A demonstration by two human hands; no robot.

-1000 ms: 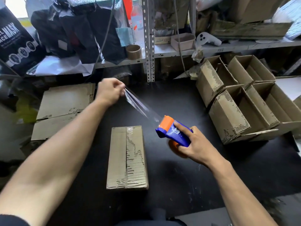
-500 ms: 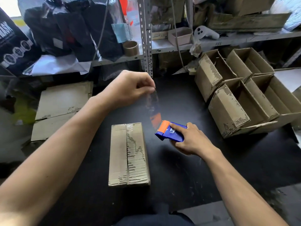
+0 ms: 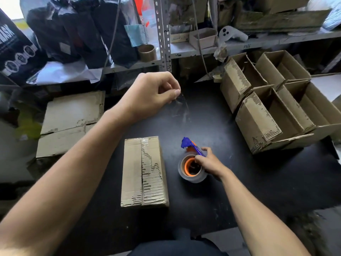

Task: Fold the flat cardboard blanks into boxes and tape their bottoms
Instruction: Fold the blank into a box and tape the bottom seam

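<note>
A folded cardboard box [image 3: 144, 172] lies bottom up in the middle of the black table, with clear tape along part of its seam. My left hand [image 3: 149, 96] hovers beyond it and pinches a loose strip of clear tape [image 3: 181, 108] that hangs down. To the right of the box, my right hand [image 3: 208, 162] rests on the blue and orange tape dispenser [image 3: 191, 163], which sits on the table with its roll facing up.
Several open folded boxes [image 3: 273, 115] stand at the right. Flat cardboard blanks [image 3: 68, 121] are stacked at the left. A metal shelf [image 3: 203, 50] with bags, a tape core and clutter runs along the back. The table's front edge [image 3: 258, 228] is near my body.
The strip of tape has come free of the dispenser and now hangs from my left hand. My right hand lowered the dispenser onto the table, roll up.
</note>
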